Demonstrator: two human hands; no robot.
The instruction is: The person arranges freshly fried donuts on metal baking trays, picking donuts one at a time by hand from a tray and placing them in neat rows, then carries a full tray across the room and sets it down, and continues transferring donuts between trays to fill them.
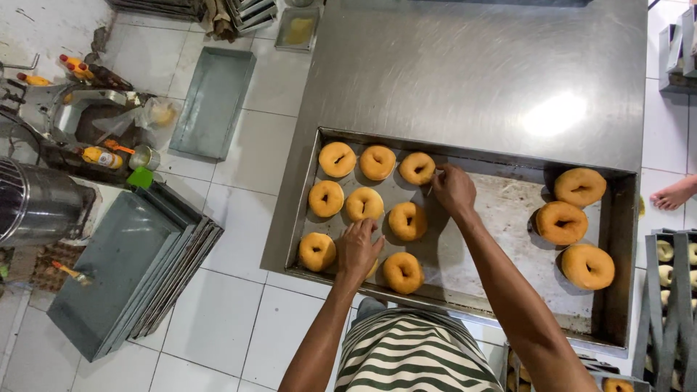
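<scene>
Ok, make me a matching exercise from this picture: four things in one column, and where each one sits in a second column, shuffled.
Things
1. Left hand
2. Right hand
3. Three larger golden-brown ring doughnuts
4. Stack of grey metal baking trays

Places
A. Right end of the steel fryer pan
B. On the white tiled floor
C. Over the front-row doughnut
D. By the back-row doughnut

Pairs: 1-C, 2-D, 3-A, 4-B

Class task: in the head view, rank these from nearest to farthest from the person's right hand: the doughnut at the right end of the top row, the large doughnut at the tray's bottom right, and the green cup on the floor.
From the right hand:
1. Top-row doughnut, just left of it.
2. Large doughnut, tray's bottom-right corner.
3. Green cup, far left on the floor.
</scene>
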